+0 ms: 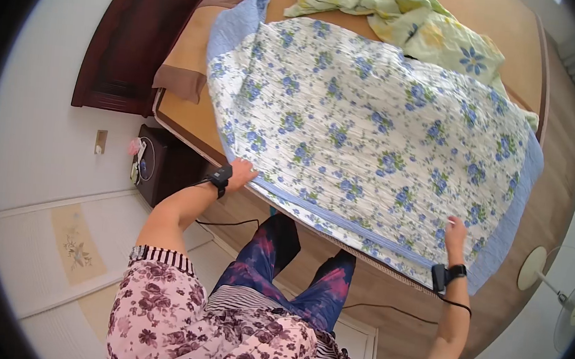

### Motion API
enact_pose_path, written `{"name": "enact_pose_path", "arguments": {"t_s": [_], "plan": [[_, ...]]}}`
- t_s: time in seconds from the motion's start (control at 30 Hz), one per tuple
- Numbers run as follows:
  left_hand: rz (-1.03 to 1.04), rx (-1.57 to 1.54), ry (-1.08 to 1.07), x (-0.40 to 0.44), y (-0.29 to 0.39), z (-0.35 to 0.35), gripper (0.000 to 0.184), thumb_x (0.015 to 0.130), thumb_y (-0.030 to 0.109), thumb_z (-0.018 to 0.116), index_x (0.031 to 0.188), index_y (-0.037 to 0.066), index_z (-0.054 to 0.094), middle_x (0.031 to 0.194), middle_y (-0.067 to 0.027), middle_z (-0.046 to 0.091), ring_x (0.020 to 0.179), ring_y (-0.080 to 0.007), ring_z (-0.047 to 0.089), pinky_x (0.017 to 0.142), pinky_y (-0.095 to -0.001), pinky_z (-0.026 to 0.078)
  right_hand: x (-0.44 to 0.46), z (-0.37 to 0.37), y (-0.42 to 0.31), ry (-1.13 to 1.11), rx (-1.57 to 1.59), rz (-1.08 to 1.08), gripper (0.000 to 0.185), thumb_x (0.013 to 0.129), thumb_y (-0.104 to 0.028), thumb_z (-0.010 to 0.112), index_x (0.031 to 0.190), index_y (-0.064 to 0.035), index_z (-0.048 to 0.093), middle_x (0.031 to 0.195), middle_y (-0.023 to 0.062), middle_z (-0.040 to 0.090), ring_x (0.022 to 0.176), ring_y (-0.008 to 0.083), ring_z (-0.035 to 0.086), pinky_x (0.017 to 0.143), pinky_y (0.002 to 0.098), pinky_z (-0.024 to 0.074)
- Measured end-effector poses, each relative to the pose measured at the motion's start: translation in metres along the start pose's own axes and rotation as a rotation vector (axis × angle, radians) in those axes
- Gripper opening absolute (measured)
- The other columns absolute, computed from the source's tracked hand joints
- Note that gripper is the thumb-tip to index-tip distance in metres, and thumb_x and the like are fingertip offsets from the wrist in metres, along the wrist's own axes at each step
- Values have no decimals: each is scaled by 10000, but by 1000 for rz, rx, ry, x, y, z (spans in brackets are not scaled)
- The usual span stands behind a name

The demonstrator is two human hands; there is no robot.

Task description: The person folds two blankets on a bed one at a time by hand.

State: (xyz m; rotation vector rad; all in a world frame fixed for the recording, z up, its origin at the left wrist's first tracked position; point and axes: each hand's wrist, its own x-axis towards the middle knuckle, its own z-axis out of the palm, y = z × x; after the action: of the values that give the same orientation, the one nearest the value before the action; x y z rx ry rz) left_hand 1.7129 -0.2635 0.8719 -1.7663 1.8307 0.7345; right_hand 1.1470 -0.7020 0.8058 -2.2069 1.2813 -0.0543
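Well to the left of the left hand, a small switch plate (101, 141) sits on the white wall, and farther up from that hand stands the dark red wooden headboard (140, 39). Nearer, just left of the left forearm, is a dark bedside cabinet (160, 163), and above the left hand a brown pillow (180, 83) lies at the end of the tan bed (184, 114). The left hand (240, 174) rests at the blue-bordered near edge of the quilt (340, 109), a dark device (220, 177) strapped on its wrist; its fingers reach over the edge, but whether they pinch the cloth cannot be told. The person's blue and pink trousers (261, 258) show below and to the right of that hand. The quilt, white with blue flowers, lies across the bed between the two hands and beyond them, bunched at its upper left corner. Past it, farther from both hands, a pale green blanket (440, 46) lies crumpled. The right hand (457, 233) is at the quilt's right part with its fingers curled inward; whether cloth is pinched between them cannot be told. Right of that hand stands a white fan (571, 310).
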Motion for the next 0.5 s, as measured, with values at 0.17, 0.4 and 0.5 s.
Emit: {"name": "enact_pose_path", "arguments": {"t_s": [0.17, 0.4, 0.5], "plan": [[178, -73, 321, -13, -8, -8, 125, 709, 135, 533, 813, 82, 577, 928, -123, 492, 940, -266, 485, 791, -400, 382, 39, 108, -196, -332, 349, 32, 249, 813, -191, 560, 973, -6, 605, 824, 95, 643, 731, 155, 633, 595, 264, 494], [398, -181, 636, -7, -36, -37, 77, 659, 155, 539, 623, 91, 559, 829, -75, 508, 906, -234, 498, 815, -360, 375, 62, 230, -548, -493, 487, -300, 732, 688, -384, 714, 1175, 75, 418, 957, 251, 591, 807, 287, 624, 675, 343, 501], [629, -139, 677, -12, -59, -19, 104, 670, 153, 531, 727, 80, 578, 837, -69, 541, 820, -208, 538, 783, -341, 417, 92, 270, -623, -840, 86, -317, 894, 627, -412, 757, 1250, 67, 331, 880, 205, 599, 784, 273, 613, 658, 354, 493]]}}
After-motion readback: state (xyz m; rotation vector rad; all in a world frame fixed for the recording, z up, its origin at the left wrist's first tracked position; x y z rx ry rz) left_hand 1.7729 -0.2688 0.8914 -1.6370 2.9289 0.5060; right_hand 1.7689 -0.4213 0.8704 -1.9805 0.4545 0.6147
